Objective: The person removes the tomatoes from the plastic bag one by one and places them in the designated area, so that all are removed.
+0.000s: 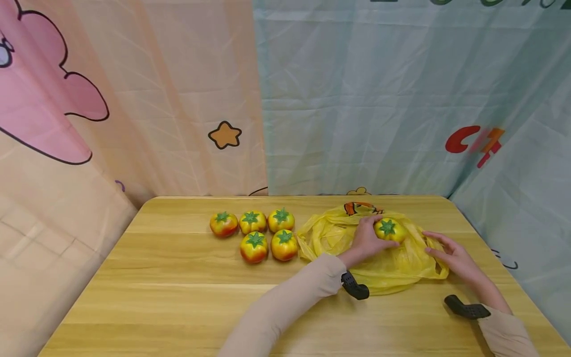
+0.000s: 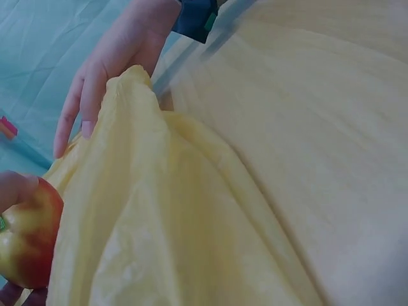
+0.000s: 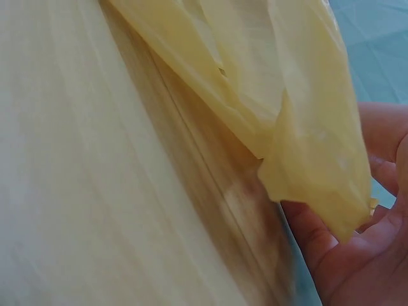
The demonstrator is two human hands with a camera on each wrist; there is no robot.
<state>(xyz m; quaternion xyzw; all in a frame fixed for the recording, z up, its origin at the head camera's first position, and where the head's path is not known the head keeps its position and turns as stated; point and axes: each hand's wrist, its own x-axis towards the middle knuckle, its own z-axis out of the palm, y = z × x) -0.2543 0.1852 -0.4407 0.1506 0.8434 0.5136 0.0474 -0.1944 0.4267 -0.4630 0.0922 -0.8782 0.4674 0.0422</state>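
Note:
A yellow-and-red tomato with a green star-shaped top is held by my left hand, thumb and fingers around its side. It sits over the crumpled yellow plastic bag, at the bag's middle. In the left wrist view the tomato shows at the left edge, beside a raised fold of the bag. My right hand is at the bag's right edge, fingers extended and thumb spread apart from them. In the right wrist view a loose corner of the bag hangs across this hand's palm, hiding part of the fingers.
Left of the bag, several more tomatoes stand in two rows on the wooden table. A patterned curtain hangs behind the table, and cloth borders its right side. Black wrist devices are worn on both arms.

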